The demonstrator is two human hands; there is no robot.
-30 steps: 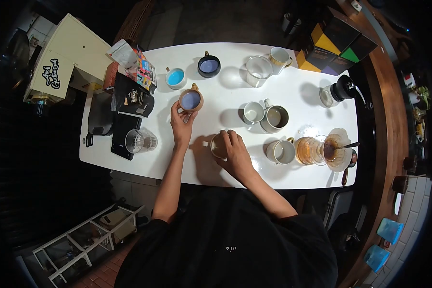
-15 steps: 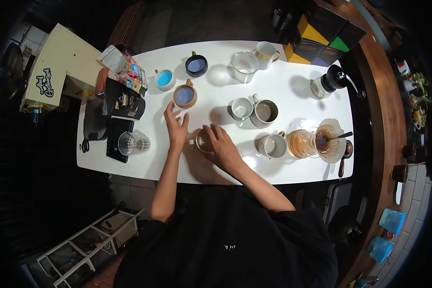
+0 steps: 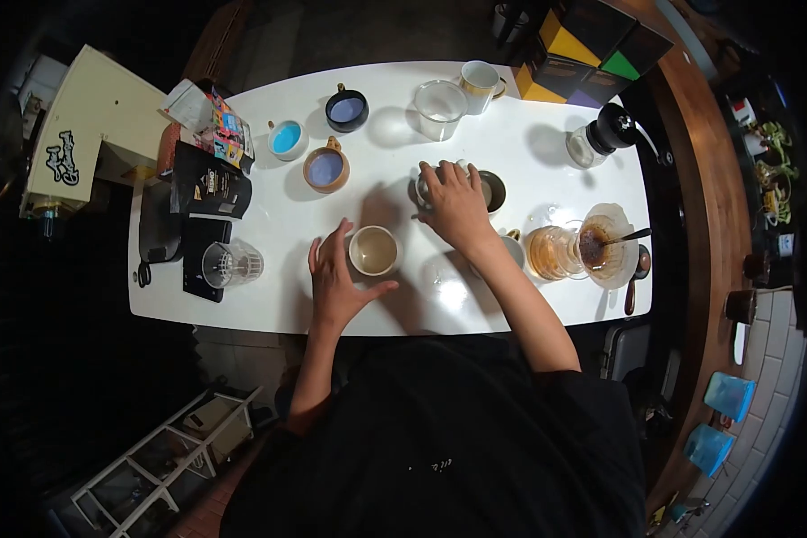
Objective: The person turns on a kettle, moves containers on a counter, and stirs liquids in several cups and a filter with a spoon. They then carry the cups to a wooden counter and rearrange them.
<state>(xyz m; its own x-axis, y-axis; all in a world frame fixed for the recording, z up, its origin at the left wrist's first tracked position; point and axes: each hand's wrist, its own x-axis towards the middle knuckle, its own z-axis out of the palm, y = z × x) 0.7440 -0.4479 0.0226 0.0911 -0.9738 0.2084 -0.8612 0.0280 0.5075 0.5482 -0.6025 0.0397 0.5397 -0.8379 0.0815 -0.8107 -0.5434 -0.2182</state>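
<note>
A beige cup stands upright on the white table with a little liquid visible inside. My left hand is just left of it, thumb and fingers spread and holding nothing. Farther right, my right hand reaches over a small white cup, its fingers and thumb around the rim; most of that cup is hidden beneath the hand. A larger grey mug stands right beside it, partly covered by the same hand. Under my right forearm, another white mug is partly hidden.
A brown cup, a dark cup and a blue-lined cup stand at the back left. On the right are a glass server, a filter dripper and a hand grinder. A clear ribbed glass stands left.
My right hand has left the beige cup and moved right and away to the small white cup. My left hand has come nearer to the beige cup. The whole view has shifted slightly.
</note>
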